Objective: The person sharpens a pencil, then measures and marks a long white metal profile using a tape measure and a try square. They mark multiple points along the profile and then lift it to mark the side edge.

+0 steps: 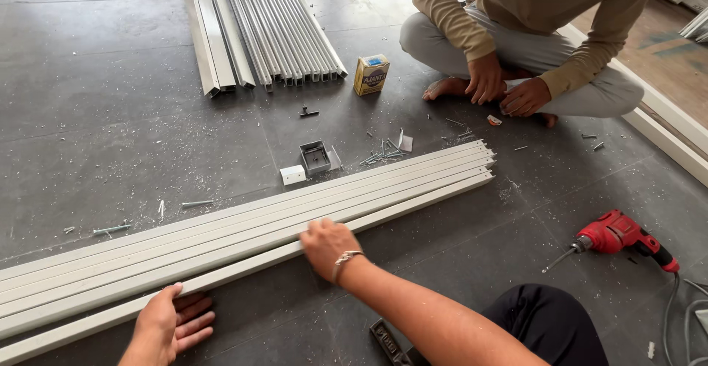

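Grey floor tiles (110, 115) are carrying long, stiff, light-looking rails (251, 229), best gripped along the edges, while the left hand (171, 323) and right hand (326, 245) are pressing flat, grasping nothing

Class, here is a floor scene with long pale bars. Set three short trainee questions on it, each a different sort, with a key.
1. True or false: both of the wearer's hands, left hand and right hand, rest on the pale bars.
2. The red drill lies: A) on the bars B) on the floor C) in a hand.
3. What small box stands by the upper channels?
Key: 1 true; 2 B; 3 a yellow carton.
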